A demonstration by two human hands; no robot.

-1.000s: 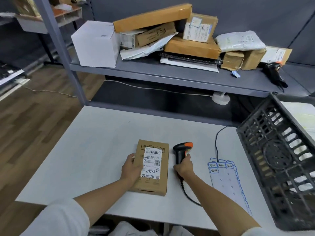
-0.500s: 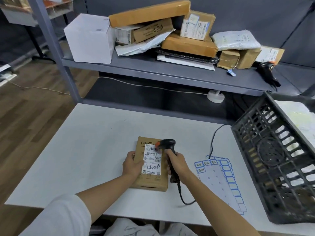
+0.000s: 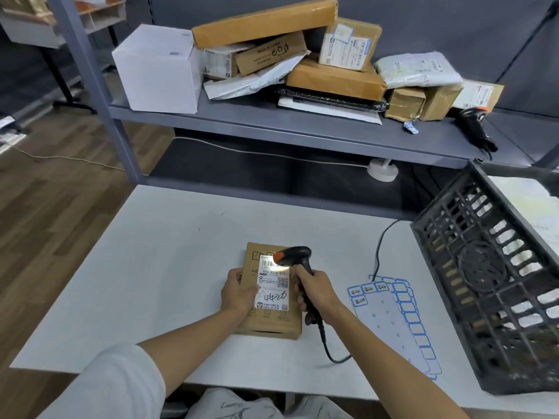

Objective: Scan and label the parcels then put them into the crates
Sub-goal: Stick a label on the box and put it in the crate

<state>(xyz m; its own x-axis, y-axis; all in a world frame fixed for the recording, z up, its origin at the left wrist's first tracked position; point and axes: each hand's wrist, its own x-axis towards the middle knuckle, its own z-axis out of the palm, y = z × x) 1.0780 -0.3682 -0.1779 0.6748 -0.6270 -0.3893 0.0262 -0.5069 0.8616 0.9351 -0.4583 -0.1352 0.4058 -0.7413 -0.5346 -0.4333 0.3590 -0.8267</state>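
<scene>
Over parcel (image 3: 270, 320), right hand (image 3: 316, 290) aiming scanner (image 3: 298, 258).

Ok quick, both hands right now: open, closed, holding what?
Left hand: open, fingers resting on the brown parcel, steadying it.
Right hand: closed round the scanner, aimed at the parcel's label.
</scene>
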